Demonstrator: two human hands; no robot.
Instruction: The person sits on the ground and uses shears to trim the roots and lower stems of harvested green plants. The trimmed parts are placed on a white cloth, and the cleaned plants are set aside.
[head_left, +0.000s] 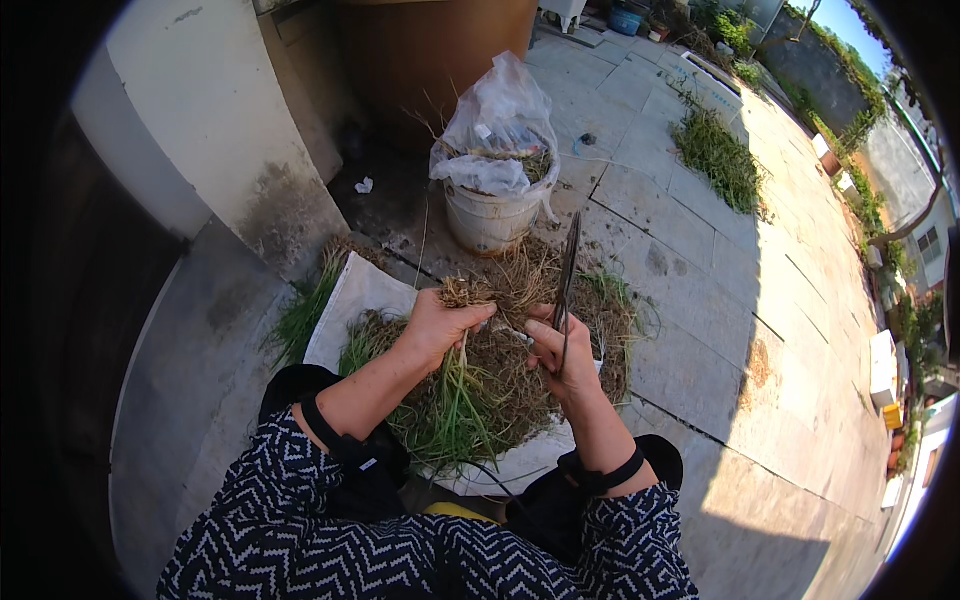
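Note:
My left hand (442, 322) is closed around a bunch of green-leaved plants (459, 386), whose dry, straw-coloured root ends stick out above the fist. Just to the right, my right hand (562, 345) holds dark metal scissors (570, 262), their blades pointing up and away from me. The thumb and fingertips of that hand are close to the roots; whether they touch them is hard to tell. Below both hands lies a heap of soil-covered roots and grass-like leaves (517, 390) on a white woven sheet (375, 289).
A white bucket (491, 217) with a plastic bag and dry plant matter stands beyond the heap. Behind it is a large brown vat (442, 67). A wall pillar (232, 127) rises at the left. Cut greenery (716, 157) lies on the paving at the right.

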